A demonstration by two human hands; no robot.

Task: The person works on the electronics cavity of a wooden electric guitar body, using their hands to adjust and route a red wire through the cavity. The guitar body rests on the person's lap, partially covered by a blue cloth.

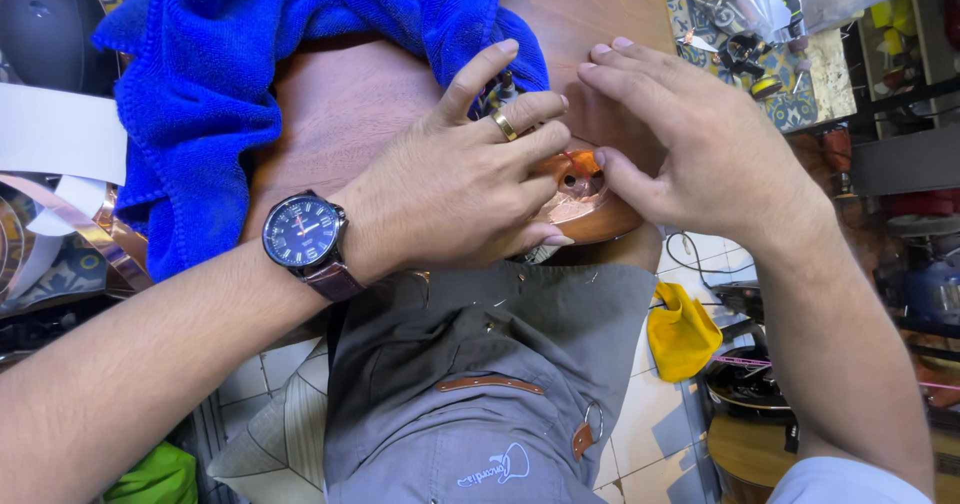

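Round copper piece under fingers
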